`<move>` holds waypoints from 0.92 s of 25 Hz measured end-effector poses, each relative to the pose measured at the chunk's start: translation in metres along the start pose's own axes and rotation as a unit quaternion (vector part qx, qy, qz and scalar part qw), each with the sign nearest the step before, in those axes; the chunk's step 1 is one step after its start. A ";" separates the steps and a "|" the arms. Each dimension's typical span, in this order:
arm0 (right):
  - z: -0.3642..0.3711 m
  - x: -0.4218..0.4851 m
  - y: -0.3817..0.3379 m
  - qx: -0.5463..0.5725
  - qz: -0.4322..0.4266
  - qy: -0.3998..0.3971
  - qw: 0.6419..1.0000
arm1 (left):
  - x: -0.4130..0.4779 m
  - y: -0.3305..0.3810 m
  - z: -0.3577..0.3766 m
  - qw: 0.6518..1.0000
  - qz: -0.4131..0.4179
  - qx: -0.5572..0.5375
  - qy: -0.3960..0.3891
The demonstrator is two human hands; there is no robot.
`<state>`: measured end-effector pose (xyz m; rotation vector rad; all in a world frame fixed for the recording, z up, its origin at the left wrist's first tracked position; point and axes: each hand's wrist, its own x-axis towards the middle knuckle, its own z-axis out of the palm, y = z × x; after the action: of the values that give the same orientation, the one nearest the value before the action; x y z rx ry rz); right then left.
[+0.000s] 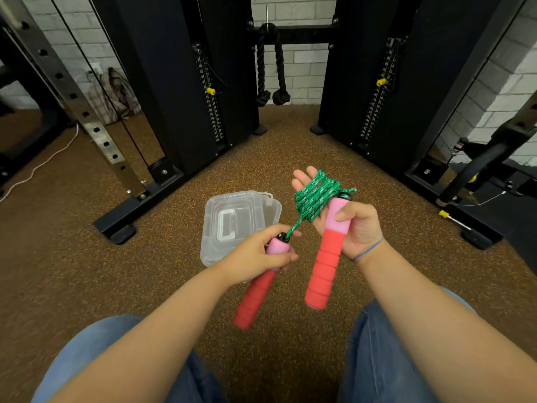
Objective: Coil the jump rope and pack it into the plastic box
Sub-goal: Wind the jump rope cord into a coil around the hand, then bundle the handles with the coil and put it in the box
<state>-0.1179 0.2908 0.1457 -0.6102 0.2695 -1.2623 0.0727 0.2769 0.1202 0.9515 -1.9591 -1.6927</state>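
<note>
With the coiling nearly done, we start at the left: the clear plastic box with its handled lid (236, 225) sits on the speckled brown rubber floor (72, 257), just beyond the hands, and that lid looks shut, though the glare makes it hard to be sure. Moving in, the left hand (258, 254) is wrapped firmly round the pale pink top of the first red-and-pink foam handle (257, 289), whose long axis slants down and toward the person. From its black cap a short taut run of green-and-black braided rope (315, 196) climbs up and right. There it joins the bundle looped round the open palm of the right hand (345, 222), fingers spread flat, thumb clamping the second red-and-pink foam handle (328, 251) against the palm, that one hanging nearly upright.

The key relation: the box lies left and ahead of both hands, nearer the left one, so I'd judge the left hand must free itself to open it. How many loops sit on the palm is unclear, and the left fingers hide part of that handle.
</note>
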 end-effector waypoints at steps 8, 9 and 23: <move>-0.007 0.004 0.007 -0.063 0.029 0.090 0.994 | -0.006 0.001 -0.010 0.960 0.040 0.262 0.093; -0.006 0.003 0.009 -0.091 0.037 0.104 0.990 | -0.007 0.004 -0.012 0.947 0.051 0.303 0.095; 0.006 -0.002 0.028 -0.408 0.211 0.151 0.875 | -0.005 0.007 -0.019 0.712 0.201 0.654 0.159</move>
<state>-0.0925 0.2991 0.1348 -0.9984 1.1759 -0.7696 0.0874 0.2676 0.1315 0.9251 -2.6717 0.3447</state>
